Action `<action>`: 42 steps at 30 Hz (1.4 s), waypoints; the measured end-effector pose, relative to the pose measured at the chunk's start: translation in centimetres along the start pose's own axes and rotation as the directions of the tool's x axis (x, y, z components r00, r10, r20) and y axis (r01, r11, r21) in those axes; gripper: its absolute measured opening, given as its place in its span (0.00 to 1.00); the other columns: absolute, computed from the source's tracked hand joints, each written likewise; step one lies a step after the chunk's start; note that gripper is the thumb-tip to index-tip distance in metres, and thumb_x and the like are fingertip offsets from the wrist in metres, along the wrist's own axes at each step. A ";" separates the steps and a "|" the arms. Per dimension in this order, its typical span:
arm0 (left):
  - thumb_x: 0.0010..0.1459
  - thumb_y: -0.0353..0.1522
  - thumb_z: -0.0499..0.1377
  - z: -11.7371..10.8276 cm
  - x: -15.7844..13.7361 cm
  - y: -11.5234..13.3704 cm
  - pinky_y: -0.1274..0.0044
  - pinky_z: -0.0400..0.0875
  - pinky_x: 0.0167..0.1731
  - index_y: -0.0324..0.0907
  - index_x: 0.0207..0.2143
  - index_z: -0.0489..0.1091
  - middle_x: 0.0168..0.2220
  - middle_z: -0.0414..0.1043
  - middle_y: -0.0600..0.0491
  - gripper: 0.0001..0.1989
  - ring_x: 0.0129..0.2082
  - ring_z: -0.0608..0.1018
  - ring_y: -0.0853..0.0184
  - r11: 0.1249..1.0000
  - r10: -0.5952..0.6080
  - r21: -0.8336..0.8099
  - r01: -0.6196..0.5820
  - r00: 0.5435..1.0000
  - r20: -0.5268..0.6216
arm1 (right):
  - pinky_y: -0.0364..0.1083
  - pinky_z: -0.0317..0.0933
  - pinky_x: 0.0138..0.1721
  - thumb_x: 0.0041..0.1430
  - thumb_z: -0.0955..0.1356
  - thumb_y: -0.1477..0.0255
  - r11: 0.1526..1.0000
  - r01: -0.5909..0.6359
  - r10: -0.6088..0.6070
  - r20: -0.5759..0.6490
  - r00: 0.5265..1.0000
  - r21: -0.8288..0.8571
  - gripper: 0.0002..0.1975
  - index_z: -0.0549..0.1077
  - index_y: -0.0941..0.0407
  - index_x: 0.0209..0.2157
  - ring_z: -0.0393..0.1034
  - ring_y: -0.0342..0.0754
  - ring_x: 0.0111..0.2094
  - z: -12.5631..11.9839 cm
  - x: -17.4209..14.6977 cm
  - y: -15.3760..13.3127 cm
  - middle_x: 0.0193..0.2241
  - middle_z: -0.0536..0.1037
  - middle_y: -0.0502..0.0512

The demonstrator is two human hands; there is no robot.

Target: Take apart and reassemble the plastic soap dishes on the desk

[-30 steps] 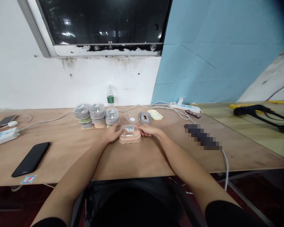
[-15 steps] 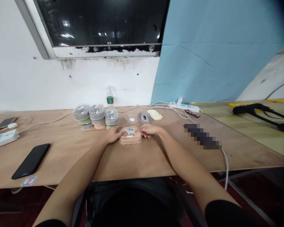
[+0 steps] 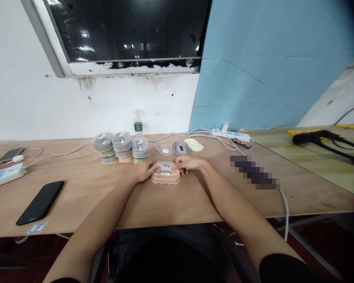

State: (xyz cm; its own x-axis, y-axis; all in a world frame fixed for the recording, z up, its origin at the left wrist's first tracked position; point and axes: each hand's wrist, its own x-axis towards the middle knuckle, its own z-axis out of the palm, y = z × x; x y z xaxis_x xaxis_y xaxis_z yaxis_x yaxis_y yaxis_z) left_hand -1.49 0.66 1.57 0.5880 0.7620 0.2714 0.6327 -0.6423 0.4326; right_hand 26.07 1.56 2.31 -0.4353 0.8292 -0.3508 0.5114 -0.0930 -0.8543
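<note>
A pink plastic box (image 3: 165, 178) with a clear lid, a round label and an oval slot stands on the table in front of me. My left hand (image 3: 142, 170) lies at its left side, thumb over the top edge and fingers bent around the side. My right hand (image 3: 188, 163) grips the right edge of the lid between thumb and curled fingers. Behind it lie a loose clear lid (image 3: 164, 149), a grey slotted piece (image 3: 181, 148) and a cream-coloured tray (image 3: 194, 145). Similar grey-topped boxes (image 3: 122, 142) stand stacked to the left.
A bottle with a green label (image 3: 138, 125) stands by the wall. A black phone (image 3: 40, 202) lies at the left, near a power strip (image 3: 6, 175). Another power strip (image 3: 231, 135) with white cables is at the back right. A blurred-out dark object (image 3: 255, 173) lies at the right.
The whole view has shifted slightly. My right fingers have curled in more at the lid's right edge; the left hand keeps its place on the box.
</note>
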 end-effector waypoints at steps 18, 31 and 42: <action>0.66 0.45 0.42 0.1 -0.1 0.1 0.69 0.67 0.50 0.43 0.54 0.69 0.53 0.72 0.48 0.25 0.51 0.74 0.58 0.991 -0.057 -0.119 0.054 0.998 -0.015 | 0.34 0.55 0.15 0.36 0.77 0.55 0.999 0.006 -0.004 0.041 0.999 -0.040 0.30 0.57 0.55 0.29 0.69 0.40 0.17 0.0 0.1 -0.1 0.17 0.72 0.43; 0.66 0.46 0.42 0.5 0.1 -0.6 0.68 0.64 0.53 0.42 0.55 0.68 0.54 0.70 0.48 0.26 0.53 0.72 0.58 0.986 -0.107 -0.130 0.101 0.993 -0.041 | 0.34 0.57 0.14 0.43 0.76 0.58 0.998 0.048 -0.049 0.011 0.999 0.047 0.28 0.63 0.56 0.40 0.68 0.38 0.17 0.2 0.7 0.5 0.21 0.73 0.44; 0.58 0.54 0.50 0.4 0.0 -1.9 0.64 0.61 0.56 0.43 0.62 0.56 0.59 0.63 0.44 0.37 0.56 0.68 0.53 0.991 -0.134 -0.017 0.135 0.990 0.029 | 0.34 0.52 0.12 0.61 0.66 0.62 0.989 0.145 -0.134 -0.341 0.931 0.007 0.11 0.66 0.56 0.36 0.64 0.36 0.16 1.5 2.1 0.4 0.19 0.69 0.45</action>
State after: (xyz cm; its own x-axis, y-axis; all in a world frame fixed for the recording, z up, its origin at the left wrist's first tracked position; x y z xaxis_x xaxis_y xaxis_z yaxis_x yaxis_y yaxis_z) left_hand -2.49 1.86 0.43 0.5121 0.8386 0.1855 0.6977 -0.5322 0.4796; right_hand 24.28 2.43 0.71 -0.2212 0.9718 -0.0816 0.4376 0.0242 -0.8988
